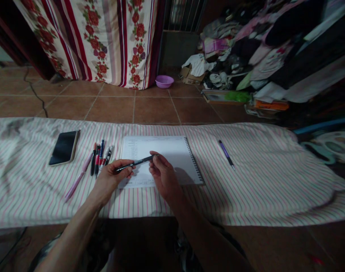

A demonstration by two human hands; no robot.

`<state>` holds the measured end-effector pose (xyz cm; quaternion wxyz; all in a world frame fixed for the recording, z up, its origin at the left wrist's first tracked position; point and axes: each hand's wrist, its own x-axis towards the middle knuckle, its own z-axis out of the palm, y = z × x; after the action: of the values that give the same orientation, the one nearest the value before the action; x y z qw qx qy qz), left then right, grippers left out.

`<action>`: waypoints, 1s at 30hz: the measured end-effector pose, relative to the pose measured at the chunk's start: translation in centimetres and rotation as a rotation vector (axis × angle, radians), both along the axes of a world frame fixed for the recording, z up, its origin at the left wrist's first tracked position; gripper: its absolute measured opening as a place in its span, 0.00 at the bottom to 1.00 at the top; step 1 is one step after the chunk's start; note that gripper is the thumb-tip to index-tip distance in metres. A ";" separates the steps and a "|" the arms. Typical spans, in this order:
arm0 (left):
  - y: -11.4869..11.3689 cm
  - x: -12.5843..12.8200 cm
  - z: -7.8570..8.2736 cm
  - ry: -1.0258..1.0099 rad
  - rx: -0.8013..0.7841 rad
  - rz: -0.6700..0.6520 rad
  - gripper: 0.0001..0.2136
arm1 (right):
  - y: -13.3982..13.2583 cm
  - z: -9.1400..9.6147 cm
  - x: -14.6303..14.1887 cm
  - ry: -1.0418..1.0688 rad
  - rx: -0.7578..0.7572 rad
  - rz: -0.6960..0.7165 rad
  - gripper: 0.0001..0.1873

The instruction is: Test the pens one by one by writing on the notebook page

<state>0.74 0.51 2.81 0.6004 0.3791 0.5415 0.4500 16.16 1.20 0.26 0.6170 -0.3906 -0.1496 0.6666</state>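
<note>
A dark pen (137, 163) lies level between both hands above a spiral notebook (175, 151). My left hand (111, 179) pinches its left end, fingers closed. My right hand (163, 175) pinches the right end near the tip. The notebook rests open on a striped cloth (260, 181), with writing on the left part of the page. Several pens (100, 158) lie in a row just left of the notebook.
A phone (64, 147) lies face up at the left of the cloth. A pink pen (77, 179) and a purple pen (226, 154) lie apart from the row. Beyond are a tiled floor, a purple bowl (164, 81), a floral curtain and piled clothes.
</note>
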 end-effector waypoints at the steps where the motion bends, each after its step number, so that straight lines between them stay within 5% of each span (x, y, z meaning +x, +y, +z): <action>1: 0.0 0.1 0.0 0.036 0.016 -0.006 0.11 | 0.0 0.0 0.0 0.008 0.004 -0.001 0.15; 16: -0.3 0.9 -1.4 0.396 0.269 -0.078 0.09 | 0.1 -0.6 -0.5 -0.188 -0.009 -0.064 0.13; 30: -0.6 1.6 -1.2 0.491 0.286 -0.135 0.06 | -0.2 -1.1 -0.7 -0.366 0.070 -0.031 0.10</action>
<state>2.33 -0.07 1.59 0.4206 0.5926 0.5752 0.3756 15.51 0.96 -0.87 0.6032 -0.4857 -0.2763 0.5691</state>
